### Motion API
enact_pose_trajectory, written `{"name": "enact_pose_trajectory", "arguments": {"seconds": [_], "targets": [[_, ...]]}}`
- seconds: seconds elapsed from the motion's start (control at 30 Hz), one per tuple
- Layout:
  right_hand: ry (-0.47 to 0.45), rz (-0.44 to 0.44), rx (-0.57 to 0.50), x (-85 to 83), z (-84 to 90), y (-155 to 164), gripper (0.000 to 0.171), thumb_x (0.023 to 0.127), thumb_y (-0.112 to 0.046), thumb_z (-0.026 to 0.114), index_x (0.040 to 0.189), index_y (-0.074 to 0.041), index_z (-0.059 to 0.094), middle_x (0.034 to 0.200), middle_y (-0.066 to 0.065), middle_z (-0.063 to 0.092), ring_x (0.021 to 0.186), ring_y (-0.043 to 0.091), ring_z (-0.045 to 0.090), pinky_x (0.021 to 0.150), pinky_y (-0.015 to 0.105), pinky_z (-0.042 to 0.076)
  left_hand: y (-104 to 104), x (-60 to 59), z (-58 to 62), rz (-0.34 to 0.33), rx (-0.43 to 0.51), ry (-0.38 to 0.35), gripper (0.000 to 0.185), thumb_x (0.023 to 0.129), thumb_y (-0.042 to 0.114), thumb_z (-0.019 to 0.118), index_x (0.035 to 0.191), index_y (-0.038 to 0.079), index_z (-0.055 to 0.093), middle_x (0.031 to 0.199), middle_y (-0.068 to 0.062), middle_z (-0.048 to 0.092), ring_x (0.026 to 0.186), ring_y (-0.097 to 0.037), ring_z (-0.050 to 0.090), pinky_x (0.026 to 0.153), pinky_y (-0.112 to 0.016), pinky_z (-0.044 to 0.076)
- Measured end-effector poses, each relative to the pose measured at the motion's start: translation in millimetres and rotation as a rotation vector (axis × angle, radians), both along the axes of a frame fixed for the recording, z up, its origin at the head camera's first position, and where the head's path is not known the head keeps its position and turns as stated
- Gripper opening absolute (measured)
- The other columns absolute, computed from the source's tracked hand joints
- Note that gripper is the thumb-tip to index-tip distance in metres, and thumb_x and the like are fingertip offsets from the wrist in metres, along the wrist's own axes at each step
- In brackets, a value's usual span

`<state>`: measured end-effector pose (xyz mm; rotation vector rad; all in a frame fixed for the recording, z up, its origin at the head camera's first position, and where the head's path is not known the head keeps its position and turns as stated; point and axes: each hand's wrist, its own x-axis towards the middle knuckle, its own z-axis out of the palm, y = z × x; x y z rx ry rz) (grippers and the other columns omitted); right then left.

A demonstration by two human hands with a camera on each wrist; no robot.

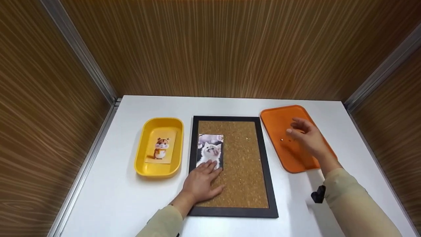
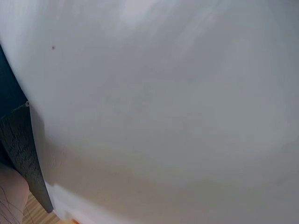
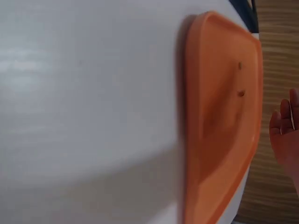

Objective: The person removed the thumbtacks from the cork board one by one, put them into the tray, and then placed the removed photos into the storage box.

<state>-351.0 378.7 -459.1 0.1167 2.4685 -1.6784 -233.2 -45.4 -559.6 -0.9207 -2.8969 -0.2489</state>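
Observation:
A black-framed cork board (image 1: 243, 164) lies flat in the middle of the white table (image 1: 108, 197). A cat photo (image 1: 210, 149) lies on its left part. My left hand (image 1: 202, 182) rests flat on the cork, its fingertips pressing the photo's lower edge. My right hand (image 1: 306, 136) hovers over the orange tray (image 1: 278, 123), fingers loosely spread and holding nothing. Two small pins (image 1: 285, 140) lie in that tray; the right wrist view shows the orange tray (image 3: 219, 121), the pins (image 3: 240, 93) and my fingers (image 3: 285, 126). The left wrist view shows mostly white table (image 2: 163, 112) and the frame's edge (image 2: 28, 154).
A yellow tray (image 1: 142, 154) at the left holds a hamster picture (image 1: 161, 148). Wood-grain walls (image 1: 230, 49) close in the table on three sides. A small black object (image 1: 318, 194) sits by my right sleeve.

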Motion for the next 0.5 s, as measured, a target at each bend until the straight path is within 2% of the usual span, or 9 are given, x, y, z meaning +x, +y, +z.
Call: {"name": "enact_pose_trajectory", "arguments": {"seconds": [0.1, 0.27, 0.5], "targets": [[0.079, 0.025, -0.032, -6.1, 2.1, -12, 0.073, 0.100, -0.026, 0.077, 0.161, -0.004, 0.041, 0.153, 0.025, 0.048, 0.131, 0.033, 0.050, 0.092, 0.014, 0.052, -1, -0.3, -1.3, 0.002, 0.000, 0.011, 0.066, 0.101, 0.067, 0.052, 0.149, 0.023, 0.064, 0.160, -0.005, 0.053, 0.149, -0.024, 0.047, 0.124, -0.037, 0.036], [0.196, 0.076, -0.045, -21.1, -6.8, -26, 0.070, 0.100, -0.019, 0.077, 0.159, -0.001, 0.043, 0.148, 0.027, 0.052, 0.130, 0.038, 0.052, 0.093, 0.013, 0.052, -2, -0.6, -3.4, 0.004, 0.010, 0.025, 0.065, 0.099, 0.066, 0.056, 0.147, 0.023, 0.066, 0.158, -0.005, 0.055, 0.147, -0.024, 0.049, 0.123, -0.037, 0.037], [0.200, 0.124, -0.056, -31.8, -4.1, -47, 0.072, 0.099, -0.023, 0.078, 0.160, -0.007, 0.043, 0.146, 0.024, 0.055, 0.129, 0.036, 0.054, 0.094, 0.016, 0.054, -2, -0.9, -3.3, 0.000, -0.005, 0.025, 0.066, 0.100, 0.066, 0.054, 0.148, 0.023, 0.065, 0.159, -0.004, 0.054, 0.148, -0.024, 0.048, 0.123, -0.037, 0.037]]}}
